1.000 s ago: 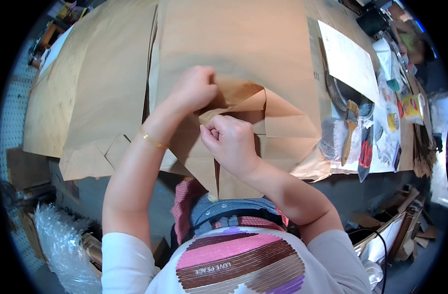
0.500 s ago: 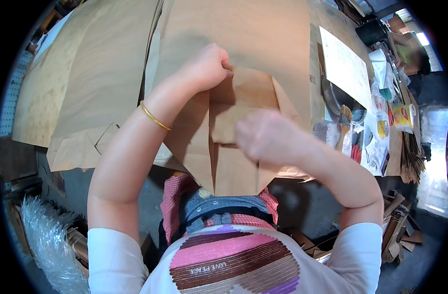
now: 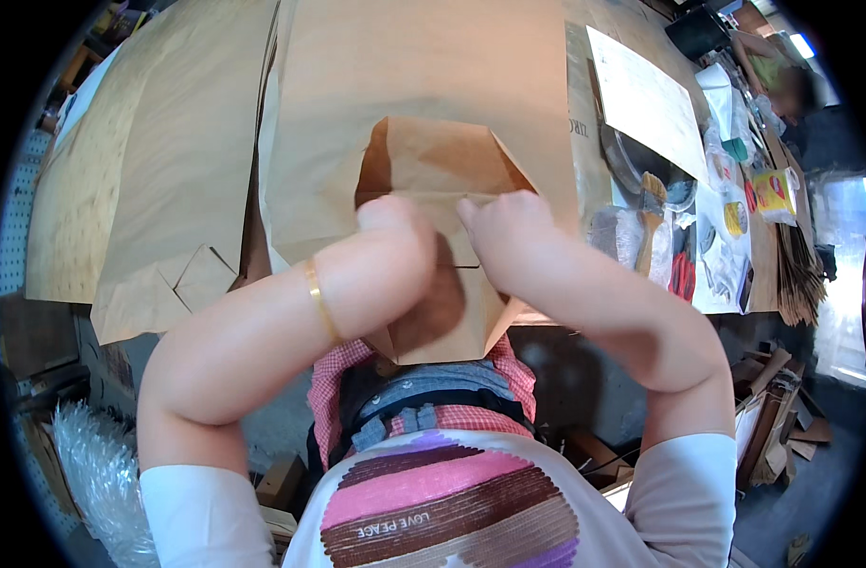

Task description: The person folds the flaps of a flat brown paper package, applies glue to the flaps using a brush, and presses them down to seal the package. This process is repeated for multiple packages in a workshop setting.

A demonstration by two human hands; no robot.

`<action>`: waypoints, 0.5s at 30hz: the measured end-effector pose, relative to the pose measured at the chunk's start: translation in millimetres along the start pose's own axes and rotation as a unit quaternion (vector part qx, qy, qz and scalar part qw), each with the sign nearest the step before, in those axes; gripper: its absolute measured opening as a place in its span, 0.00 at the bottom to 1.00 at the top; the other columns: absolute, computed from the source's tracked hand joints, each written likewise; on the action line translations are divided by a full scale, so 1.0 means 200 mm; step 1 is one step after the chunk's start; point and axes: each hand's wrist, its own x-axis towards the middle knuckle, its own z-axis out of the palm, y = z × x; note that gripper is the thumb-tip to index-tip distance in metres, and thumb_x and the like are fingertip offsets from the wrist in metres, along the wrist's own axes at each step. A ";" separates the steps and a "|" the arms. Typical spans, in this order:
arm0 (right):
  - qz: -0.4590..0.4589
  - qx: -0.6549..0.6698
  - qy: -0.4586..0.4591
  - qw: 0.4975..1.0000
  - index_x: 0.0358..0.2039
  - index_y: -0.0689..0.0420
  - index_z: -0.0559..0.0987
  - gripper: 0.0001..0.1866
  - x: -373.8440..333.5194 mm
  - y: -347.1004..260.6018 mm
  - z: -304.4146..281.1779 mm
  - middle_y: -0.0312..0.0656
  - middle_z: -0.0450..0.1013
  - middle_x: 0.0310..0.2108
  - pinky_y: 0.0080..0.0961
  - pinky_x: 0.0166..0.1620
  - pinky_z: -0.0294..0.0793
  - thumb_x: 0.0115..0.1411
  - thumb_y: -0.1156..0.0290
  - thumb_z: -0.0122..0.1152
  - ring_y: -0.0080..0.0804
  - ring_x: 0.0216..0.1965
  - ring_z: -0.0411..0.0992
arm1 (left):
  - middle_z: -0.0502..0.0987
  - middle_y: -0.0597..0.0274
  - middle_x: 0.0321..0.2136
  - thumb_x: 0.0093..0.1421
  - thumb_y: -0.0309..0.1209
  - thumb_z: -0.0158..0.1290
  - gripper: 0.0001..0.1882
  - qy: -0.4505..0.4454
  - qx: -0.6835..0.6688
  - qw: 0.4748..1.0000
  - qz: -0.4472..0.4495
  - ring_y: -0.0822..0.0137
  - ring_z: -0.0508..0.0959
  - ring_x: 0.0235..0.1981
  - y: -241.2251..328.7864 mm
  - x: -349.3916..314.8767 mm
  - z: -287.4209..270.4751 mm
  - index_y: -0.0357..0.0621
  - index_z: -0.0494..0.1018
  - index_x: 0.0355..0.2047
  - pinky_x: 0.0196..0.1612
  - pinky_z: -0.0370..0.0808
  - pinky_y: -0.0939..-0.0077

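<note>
In front of me lies a large brown kraft paper bag (image 3: 424,85), its near end folded into a squared, opened-out bottom with a dark pocket under the far flap (image 3: 438,142). My left hand (image 3: 400,227), below a gold bangle (image 3: 322,301), is curled on the left of the near flap (image 3: 419,322); its fingertips are hidden behind the hand. My right hand (image 3: 513,232) is closed on the same flap's edge, a little to the right. The flap hangs over the table edge towards my lap.
More kraft bags (image 3: 187,142) lie to the left, one with a folded corner. On the right are a white board (image 3: 646,99) over a round pan, a brush (image 3: 653,204), a yellow-labelled tub (image 3: 776,194) and clear plastic wraps. Another person (image 3: 769,71) is at the far right.
My left hand has come down and nearer from the far flap, which now stands raised and spread. The right hand has moved slightly up and away. Both now meet the near flap.
</note>
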 end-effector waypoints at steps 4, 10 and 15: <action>0.075 0.041 0.077 0.993 0.48 0.57 0.70 0.26 -0.18 0.15 0.15 0.46 0.78 0.30 0.37 0.35 0.77 0.46 0.76 0.62 0.45 0.34 0.78 | 0.79 0.56 0.37 0.49 0.29 0.59 0.25 0.192 0.023 0.979 -0.066 0.60 0.81 0.41 -0.28 -0.17 0.13 0.37 0.69 0.48 0.41 0.78 0.68; -0.002 0.121 0.122 0.985 0.44 0.55 0.74 0.22 -0.08 0.28 0.12 0.45 0.75 0.27 0.39 0.33 0.74 0.45 0.75 0.60 0.45 0.33 0.76 | 0.77 0.52 0.40 0.45 0.23 0.56 0.23 0.162 -0.143 0.976 -0.037 0.55 0.78 0.43 -0.39 -0.14 0.09 0.37 0.72 0.45 0.45 0.76 0.66; -0.192 0.242 0.137 0.941 0.31 0.57 0.78 0.10 -0.20 0.22 0.09 0.43 0.70 0.23 0.37 0.34 0.72 0.45 0.74 0.62 0.45 0.31 0.73 | 0.74 0.51 0.39 0.40 0.19 0.57 0.20 0.206 -0.320 0.919 0.103 0.50 0.75 0.45 -0.45 -0.15 0.13 0.35 0.75 0.38 0.47 0.74 0.64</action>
